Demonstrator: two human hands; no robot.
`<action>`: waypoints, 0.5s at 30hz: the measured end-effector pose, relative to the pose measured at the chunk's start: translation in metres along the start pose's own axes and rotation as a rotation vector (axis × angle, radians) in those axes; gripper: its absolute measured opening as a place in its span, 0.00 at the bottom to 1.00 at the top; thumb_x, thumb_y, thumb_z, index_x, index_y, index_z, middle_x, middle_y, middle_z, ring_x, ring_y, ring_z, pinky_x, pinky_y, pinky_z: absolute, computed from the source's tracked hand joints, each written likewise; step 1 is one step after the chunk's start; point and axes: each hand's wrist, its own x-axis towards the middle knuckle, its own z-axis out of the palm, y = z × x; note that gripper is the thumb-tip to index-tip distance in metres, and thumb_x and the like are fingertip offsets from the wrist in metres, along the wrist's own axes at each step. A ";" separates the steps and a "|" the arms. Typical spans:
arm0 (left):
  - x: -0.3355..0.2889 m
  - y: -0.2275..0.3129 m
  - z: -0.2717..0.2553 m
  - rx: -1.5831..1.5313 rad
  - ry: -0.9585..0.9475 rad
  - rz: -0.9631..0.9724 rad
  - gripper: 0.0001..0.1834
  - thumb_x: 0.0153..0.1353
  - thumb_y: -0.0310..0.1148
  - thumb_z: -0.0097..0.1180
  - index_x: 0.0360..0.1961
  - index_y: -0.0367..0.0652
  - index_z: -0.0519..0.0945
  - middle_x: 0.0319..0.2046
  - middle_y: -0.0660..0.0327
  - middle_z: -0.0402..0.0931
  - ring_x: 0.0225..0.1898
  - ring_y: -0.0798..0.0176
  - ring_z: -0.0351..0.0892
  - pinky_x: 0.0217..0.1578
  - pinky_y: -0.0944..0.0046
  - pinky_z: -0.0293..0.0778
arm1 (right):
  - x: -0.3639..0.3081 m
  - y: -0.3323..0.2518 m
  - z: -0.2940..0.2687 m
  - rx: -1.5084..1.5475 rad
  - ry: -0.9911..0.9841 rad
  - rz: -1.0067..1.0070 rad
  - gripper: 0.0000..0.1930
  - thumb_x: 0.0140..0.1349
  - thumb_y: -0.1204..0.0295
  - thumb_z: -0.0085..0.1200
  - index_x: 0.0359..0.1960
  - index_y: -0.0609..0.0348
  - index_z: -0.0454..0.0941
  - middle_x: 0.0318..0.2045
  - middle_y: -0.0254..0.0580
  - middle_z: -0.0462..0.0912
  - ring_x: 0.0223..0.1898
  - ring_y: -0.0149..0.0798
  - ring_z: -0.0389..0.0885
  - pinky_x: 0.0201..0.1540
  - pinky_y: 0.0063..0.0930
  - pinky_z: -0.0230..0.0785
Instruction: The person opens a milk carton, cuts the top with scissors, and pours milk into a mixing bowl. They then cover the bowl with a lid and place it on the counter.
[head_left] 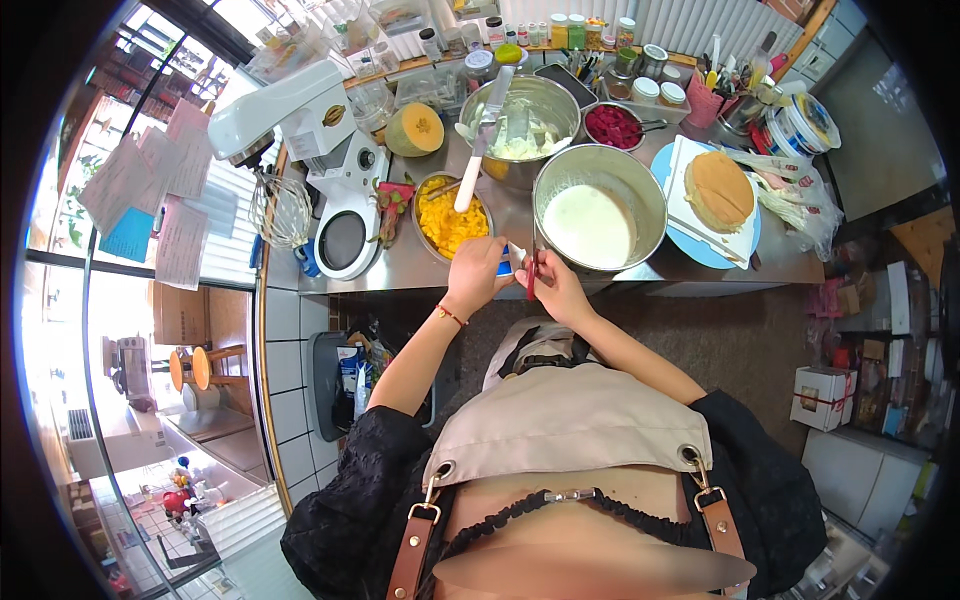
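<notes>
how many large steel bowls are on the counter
2: the front bowl of white liquid, beyond the right hand, and the back bowl of white mixture, behind it to the left. Others may be hidden.

Bright daylight floods in from the left through a window (60, 255) with dark framing, parts of the view washed white. Lower on that side, 2 round orange seats (203, 368) show beyond the frame. White tiles (285, 360) with dark joints clad the wall near the left end of a stainless-steel counter (515, 212). White ridged panelling (745, 35) lines the far side. A dark brownish-grey floor (720, 340) runs toward crowded shelving (885, 330) at right, below a large grey panel (890, 110).
</notes>
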 end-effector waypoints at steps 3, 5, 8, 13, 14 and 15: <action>0.000 -0.005 0.001 0.006 -0.004 -0.001 0.29 0.41 0.38 0.72 0.45 0.38 0.76 0.34 0.55 0.78 0.38 0.49 0.78 0.41 0.53 0.71 | -0.006 -0.019 -0.006 -0.129 -0.066 0.018 0.20 0.64 0.66 0.62 0.51 0.62 0.70 0.36 0.33 0.81 0.38 0.23 0.76 0.36 0.19 0.68; 0.001 -0.006 0.001 -0.007 -0.026 -0.030 0.29 0.40 0.38 0.73 0.44 0.40 0.76 0.35 0.55 0.78 0.39 0.49 0.78 0.42 0.53 0.71 | -0.009 -0.022 -0.012 -0.204 -0.107 0.054 0.20 0.64 0.66 0.62 0.52 0.62 0.69 0.38 0.34 0.81 0.41 0.25 0.76 0.39 0.20 0.69; 0.008 -0.003 -0.004 -0.066 -0.041 -0.065 0.29 0.38 0.38 0.73 0.43 0.42 0.77 0.38 0.54 0.79 0.42 0.48 0.78 0.43 0.53 0.71 | -0.010 -0.018 -0.011 -0.121 -0.130 0.058 0.20 0.64 0.66 0.62 0.52 0.60 0.69 0.42 0.35 0.80 0.44 0.26 0.76 0.41 0.22 0.69; 0.010 0.013 -0.018 -0.022 0.021 -0.021 0.26 0.36 0.35 0.73 0.39 0.43 0.77 0.39 0.54 0.73 0.45 0.46 0.71 0.44 0.54 0.67 | -0.007 0.005 -0.013 0.022 -0.129 0.079 0.20 0.64 0.66 0.63 0.52 0.59 0.69 0.43 0.33 0.78 0.46 0.26 0.75 0.42 0.21 0.68; 0.009 0.016 -0.018 -0.007 -0.001 -0.055 0.25 0.35 0.34 0.73 0.37 0.43 0.76 0.39 0.54 0.72 0.44 0.46 0.71 0.43 0.54 0.66 | -0.006 0.002 -0.012 0.018 -0.127 0.081 0.20 0.64 0.66 0.63 0.51 0.58 0.69 0.43 0.32 0.78 0.45 0.25 0.75 0.41 0.21 0.67; 0.008 0.020 -0.018 0.008 -0.021 -0.089 0.25 0.35 0.33 0.72 0.36 0.43 0.75 0.38 0.55 0.71 0.43 0.46 0.70 0.42 0.53 0.66 | -0.008 0.000 -0.010 0.013 -0.125 0.082 0.20 0.64 0.66 0.63 0.51 0.58 0.69 0.43 0.32 0.79 0.45 0.25 0.75 0.41 0.20 0.67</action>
